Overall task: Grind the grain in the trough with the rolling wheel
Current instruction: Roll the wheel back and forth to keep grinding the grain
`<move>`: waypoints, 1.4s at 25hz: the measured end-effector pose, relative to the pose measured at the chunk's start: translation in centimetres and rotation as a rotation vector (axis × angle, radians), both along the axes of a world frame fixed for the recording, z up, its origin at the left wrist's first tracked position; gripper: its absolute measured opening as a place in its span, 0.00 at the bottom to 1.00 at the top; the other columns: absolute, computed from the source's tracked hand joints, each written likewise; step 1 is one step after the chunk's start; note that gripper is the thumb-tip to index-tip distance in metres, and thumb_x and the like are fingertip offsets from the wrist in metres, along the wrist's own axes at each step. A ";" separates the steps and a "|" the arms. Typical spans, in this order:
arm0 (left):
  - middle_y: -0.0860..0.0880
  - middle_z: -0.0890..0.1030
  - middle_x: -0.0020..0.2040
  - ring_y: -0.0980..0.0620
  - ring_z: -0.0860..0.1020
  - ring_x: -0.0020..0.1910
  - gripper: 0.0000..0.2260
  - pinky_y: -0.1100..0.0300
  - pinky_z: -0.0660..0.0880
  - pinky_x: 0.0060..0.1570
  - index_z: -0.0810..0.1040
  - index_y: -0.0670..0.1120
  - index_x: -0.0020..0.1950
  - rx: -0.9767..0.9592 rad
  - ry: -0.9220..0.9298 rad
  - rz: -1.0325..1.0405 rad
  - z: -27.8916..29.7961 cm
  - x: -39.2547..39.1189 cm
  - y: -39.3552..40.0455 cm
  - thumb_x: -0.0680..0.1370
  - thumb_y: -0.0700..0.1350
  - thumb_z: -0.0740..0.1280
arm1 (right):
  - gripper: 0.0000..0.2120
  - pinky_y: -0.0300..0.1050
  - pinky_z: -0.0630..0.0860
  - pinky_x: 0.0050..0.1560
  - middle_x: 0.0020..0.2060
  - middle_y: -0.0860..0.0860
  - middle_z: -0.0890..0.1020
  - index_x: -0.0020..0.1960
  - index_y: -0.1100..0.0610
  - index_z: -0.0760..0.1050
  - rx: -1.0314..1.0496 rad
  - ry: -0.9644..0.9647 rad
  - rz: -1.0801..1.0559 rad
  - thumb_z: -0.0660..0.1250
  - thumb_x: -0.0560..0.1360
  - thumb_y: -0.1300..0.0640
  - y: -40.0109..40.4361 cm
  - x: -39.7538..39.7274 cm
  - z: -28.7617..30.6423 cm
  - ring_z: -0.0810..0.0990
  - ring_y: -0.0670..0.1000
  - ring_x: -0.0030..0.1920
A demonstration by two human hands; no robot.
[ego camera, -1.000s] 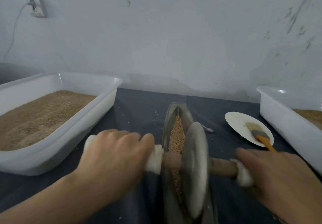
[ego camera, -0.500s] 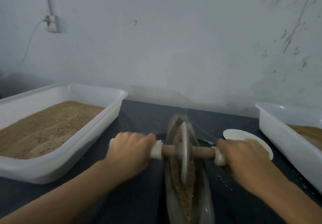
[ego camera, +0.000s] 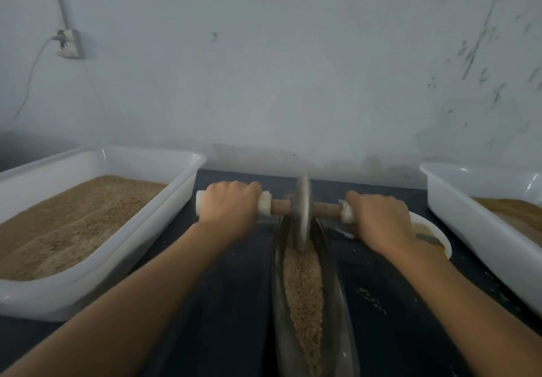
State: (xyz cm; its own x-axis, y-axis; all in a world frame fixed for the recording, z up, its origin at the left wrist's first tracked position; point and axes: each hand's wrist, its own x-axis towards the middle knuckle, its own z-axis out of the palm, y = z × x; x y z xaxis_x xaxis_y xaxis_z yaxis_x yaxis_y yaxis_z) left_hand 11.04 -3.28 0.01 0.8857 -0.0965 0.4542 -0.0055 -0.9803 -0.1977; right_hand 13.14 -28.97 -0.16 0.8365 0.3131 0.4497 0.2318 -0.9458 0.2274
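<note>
Fingers of left hand [ego camera: 230,208] and right hand [ego camera: 378,219] curl round axle handles [ego camera: 281,206]. Rolling wheel [ego camera: 302,212] upright at far end of trough [ego camera: 337,303], on grain [ego camera: 303,285].

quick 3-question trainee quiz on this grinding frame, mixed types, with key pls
1. True or false: the rolling wheel sits at the near end of the trough.
2. The left hand grips: A) the axle handle B) the bin on the left C) the brush
3. Fill in: the right hand partly hides a white ____.

Key: 1 false, far end; 2 A; 3 plate.
</note>
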 end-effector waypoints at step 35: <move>0.52 0.79 0.45 0.47 0.78 0.44 0.08 0.56 0.65 0.38 0.66 0.55 0.44 0.027 0.086 0.008 0.5 -1.1 -0.8 0.74 0.54 0.65 | 0.11 0.46 0.67 0.35 0.43 0.49 0.81 0.48 0.48 0.66 -0.023 0.042 0.017 0.67 0.73 0.46 0.2 -1.3 -0.3 0.79 0.54 0.42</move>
